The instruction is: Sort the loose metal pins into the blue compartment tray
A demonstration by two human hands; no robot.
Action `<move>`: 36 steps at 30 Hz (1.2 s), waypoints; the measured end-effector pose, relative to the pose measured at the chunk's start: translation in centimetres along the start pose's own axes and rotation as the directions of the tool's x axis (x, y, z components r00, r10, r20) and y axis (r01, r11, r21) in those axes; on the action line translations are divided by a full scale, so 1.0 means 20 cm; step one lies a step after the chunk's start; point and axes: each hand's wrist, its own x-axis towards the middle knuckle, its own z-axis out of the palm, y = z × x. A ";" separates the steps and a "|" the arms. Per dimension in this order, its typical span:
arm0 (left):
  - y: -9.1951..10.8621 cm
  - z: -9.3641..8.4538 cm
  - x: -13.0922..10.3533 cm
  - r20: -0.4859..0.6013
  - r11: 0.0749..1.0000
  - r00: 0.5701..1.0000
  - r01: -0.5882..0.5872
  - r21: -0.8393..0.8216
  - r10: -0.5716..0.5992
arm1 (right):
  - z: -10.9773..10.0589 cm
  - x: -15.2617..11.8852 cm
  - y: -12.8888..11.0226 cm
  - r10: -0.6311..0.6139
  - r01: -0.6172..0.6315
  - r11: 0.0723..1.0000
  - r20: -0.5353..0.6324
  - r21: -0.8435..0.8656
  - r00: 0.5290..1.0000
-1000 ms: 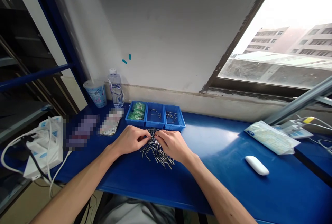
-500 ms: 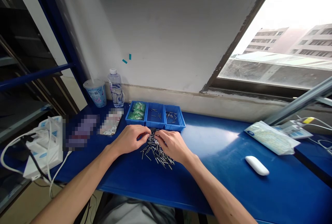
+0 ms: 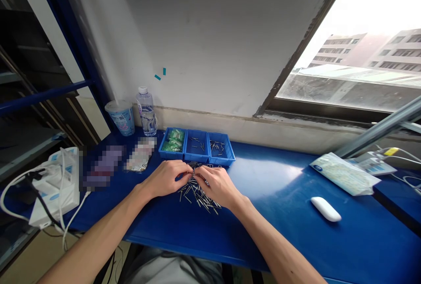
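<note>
A loose pile of several small metal pins lies on the blue table, just in front of three small blue bins. My left hand and my right hand rest over the pile, fingertips meeting at its far edge. The fingers of both hands pinch together around a small pin there; the pin itself is barely visible. The left bin holds green packets; the middle and right bins hold a few pins.
A plastic cup and a water bottle stand at the back left. A white box with cables sits at the left edge. A white mouse and a plastic bag lie on the right, below a window.
My fingertips have drawn slightly closer together over the far edge of the pin pile. Otherwise nothing has moved.
</note>
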 end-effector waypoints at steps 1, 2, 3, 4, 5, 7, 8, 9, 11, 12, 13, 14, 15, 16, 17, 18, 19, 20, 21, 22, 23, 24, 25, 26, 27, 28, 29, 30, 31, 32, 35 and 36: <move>0.00 0.00 0.00 0.004 1.000 1.000 -0.003 -0.002 0.003 | 0.00 0.00 0.00 -0.001 0.001 1.000 0.004 0.002 1.000; 0.00 0.00 0.00 0.008 1.000 1.000 -0.004 -0.004 0.004 | 0.01 0.00 0.00 -0.002 0.002 1.000 0.009 0.003 1.000; 0.00 0.01 0.00 0.012 1.000 1.000 -0.005 -0.005 0.005 | 0.01 0.00 0.00 -0.002 0.002 1.000 0.014 0.002 1.000; 0.00 0.00 0.00 0.014 1.000 1.000 -0.005 -0.004 0.005 | 0.01 -0.01 0.00 -0.003 0.003 1.000 0.018 0.001 1.000; 0.00 0.00 0.00 0.015 1.000 1.000 -0.005 -0.001 0.005 | 0.01 -0.01 0.00 -0.004 0.004 1.000 0.021 0.000 1.000; 0.01 0.00 0.00 0.012 1.000 1.000 -0.009 0.008 0.009 | 0.01 -0.01 0.00 -0.006 0.006 1.000 0.024 0.000 1.000; 0.01 0.00 0.00 0.011 1.000 1.000 -0.013 0.013 0.013 | 0.01 -0.01 0.00 -0.008 0.008 1.000 0.025 0.001 1.000; 0.01 0.00 0.00 0.010 1.000 1.000 -0.016 0.018 0.016 | 0.01 -0.01 0.00 -0.010 0.010 1.000 0.027 0.001 1.000; 0.01 0.00 0.00 0.010 0.999 1.000 -0.021 0.025 0.021 | 0.01 0.00 0.00 -0.012 0.012 1.000 0.037 0.001 0.999; 0.02 0.00 0.00 0.009 0.999 1.000 -0.024 0.027 0.024 | 0.00 0.00 0.00 -0.011 0.011 1.000 0.046 -0.003 0.999; 0.02 -0.01 0.01 0.008 0.999 1.000 -0.028 0.029 0.028 | 0.00 0.00 0.01 -0.007 0.007 1.000 0.058 -0.008 0.998; 0.02 -0.01 0.01 0.006 0.999 1.000 -0.031 0.030 0.031 | 0.00 0.00 0.01 -0.001 0.002 1.000 0.070 -0.017 0.998; 0.02 -0.01 0.01 0.005 0.999 0.999 -0.034 0.028 0.034 | 0.00 0.00 0.01 0.008 -0.006 1.000 0.080 -0.025 0.997; 0.02 -0.01 0.01 0.004 0.999 0.999 -0.036 0.025 0.036 | 0.00 0.00 0.01 0.016 -0.013 0.999 0.089 -0.032 0.996; 0.02 -0.01 0.01 0.002 0.999 0.999 -0.037 0.022 0.037 | -0.01 0.00 0.02 0.022 -0.019 0.999 0.094 -0.035 0.995; 0.02 0.00 0.01 0.001 0.999 0.999 -0.038 0.017 0.038 | 0.00 0.00 0.02 0.026 -0.023 0.999 0.092 -0.034 0.995; 0.02 0.00 0.01 -0.002 0.999 0.999 -0.038 0.013 0.038 | 0.00 0.00 0.03 0.026 -0.024 0.999 0.087 -0.030 0.996; 0.02 0.00 0.01 -0.005 0.999 0.999 -0.039 0.011 0.039 | 0.00 0.00 0.03 0.026 -0.024 0.999 0.076 -0.026 0.997; 0.02 0.00 0.01 -0.010 0.999 0.999 -0.040 0.011 0.040 | 0.00 0.00 0.03 0.026 -0.024 0.999 0.062 -0.025 0.998; 0.01 0.00 0.01 -0.017 0.999 0.999 -0.040 0.013 0.040 | 0.00 0.00 0.03 0.025 -0.024 0.999 0.045 -0.024 0.999; 0.01 0.00 0.01 -0.023 0.999 0.999 -0.039 0.015 0.039 | 0.00 0.00 0.03 0.026 -0.025 0.999 0.027 -0.024 0.999; 0.01 0.00 0.00 -0.028 0.999 0.999 -0.036 0.019 0.037 | 0.00 0.00 0.03 0.028 -0.027 0.999 0.010 -0.020 1.000; 0.00 -0.01 0.00 -0.033 0.999 0.999 -0.034 0.021 0.034 | 0.00 0.00 0.02 0.030 -0.030 0.999 -0.003 -0.012 1.000; 0.00 -0.01 0.00 -0.038 0.999 0.999 -0.030 0.022 0.031 | 0.00 0.00 0.02 0.033 -0.033 0.999 -0.015 -0.001 0.999; 0.00 -0.01 0.00 -0.041 0.999 0.999 -0.026 0.021 0.027 | 0.00 0.00 0.02 0.036 -0.035 0.999 -0.025 0.008 0.999; -0.01 -0.01 0.00 -0.045 1.000 0.999 -0.023 0.020 0.024 | -0.01 0.00 0.02 0.040 -0.039 0.999 -0.036 0.012 0.999; -0.01 -0.01 0.00 -0.050 1.000 0.999 -0.019 0.019 0.020 | -0.01 0.00 0.02 0.043 -0.042 0.999 -0.045 0.011 0.998; -0.01 -0.01 0.00 -0.055 1.000 0.998 -0.016 0.019 0.017 | -0.01 0.00 0.02 0.043 -0.043 0.999 -0.056 0.006 0.998; -0.01 -0.01 0.00 -0.059 1.000 0.998 -0.014 0.019 0.015 | -0.01 0.00 0.02 0.040 -0.040 0.999 -0.067 -0.001 0.997; -0.02 -0.01 0.00 -0.060 1.000 0.998 -0.012 0.019 0.014 | -0.01 0.00 0.03 0.034 -0.035 0.999 -0.076 -0.007 0.996; -0.01 -0.02 0.00 -0.061 1.000 0.998 -0.011 0.013 0.011 | 0.00 0.00 0.03 0.014 -0.016 1.000 -0.095 -0.013 0.995; -0.01 -0.02 0.00 -0.062 1.000 0.998 -0.010 0.010 0.011 | 0.00 0.00 0.04 0.013 -0.015 1.000 -0.096 -0.012 0.995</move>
